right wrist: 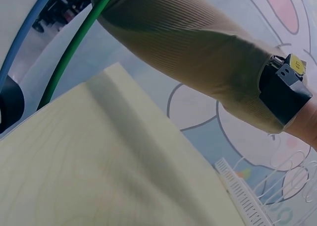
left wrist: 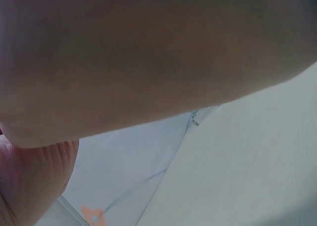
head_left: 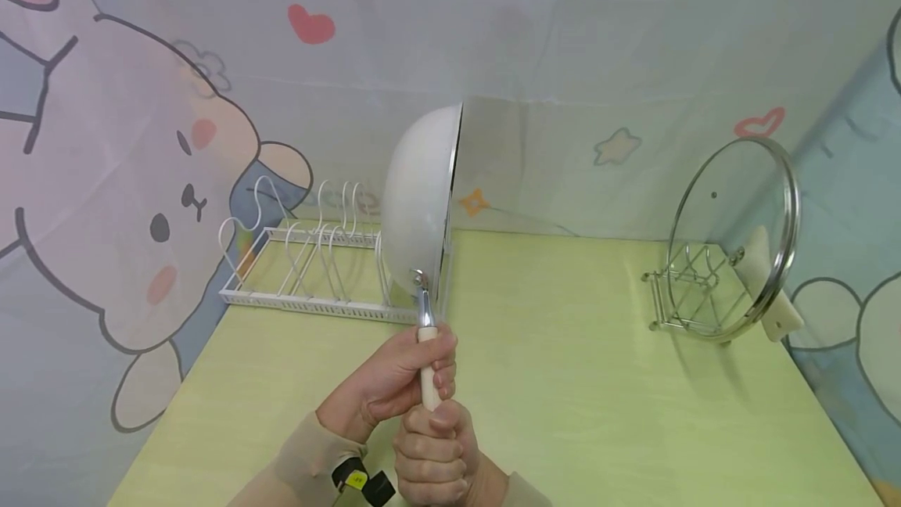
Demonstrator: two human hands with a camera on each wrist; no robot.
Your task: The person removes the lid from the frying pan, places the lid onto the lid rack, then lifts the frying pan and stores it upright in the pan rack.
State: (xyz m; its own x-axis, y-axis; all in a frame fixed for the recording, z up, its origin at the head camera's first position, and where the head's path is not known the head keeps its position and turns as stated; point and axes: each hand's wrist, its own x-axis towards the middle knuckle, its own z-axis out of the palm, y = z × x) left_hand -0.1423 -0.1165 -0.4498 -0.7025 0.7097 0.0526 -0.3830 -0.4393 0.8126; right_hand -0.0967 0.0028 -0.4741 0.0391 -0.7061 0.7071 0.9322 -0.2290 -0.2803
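Observation:
A white frying pan [head_left: 418,194] is tipped up on its side, its rim facing right, in the head view. Its cream handle [head_left: 428,382] points toward me. My left hand [head_left: 411,366] grips the handle near the metal neck, and just below it my right hand [head_left: 435,456] wraps round the handle's end. Behind the pan stands a white wire rack [head_left: 317,305], its right end partly covered. Whether the pan touches the rack I cannot tell. In the left wrist view skin [left wrist: 148,62] fills the upper part; the right wrist view shows the left sleeve [right wrist: 198,57].
At the right, a glass lid [head_left: 725,217] with a steel rim and beige handle stands tilted in a small metal wire rack [head_left: 658,303]. A light green tabletop [head_left: 563,382] lies beneath everything. Cloth printed with a cartoon animal [head_left: 162,178] hangs behind and at the sides.

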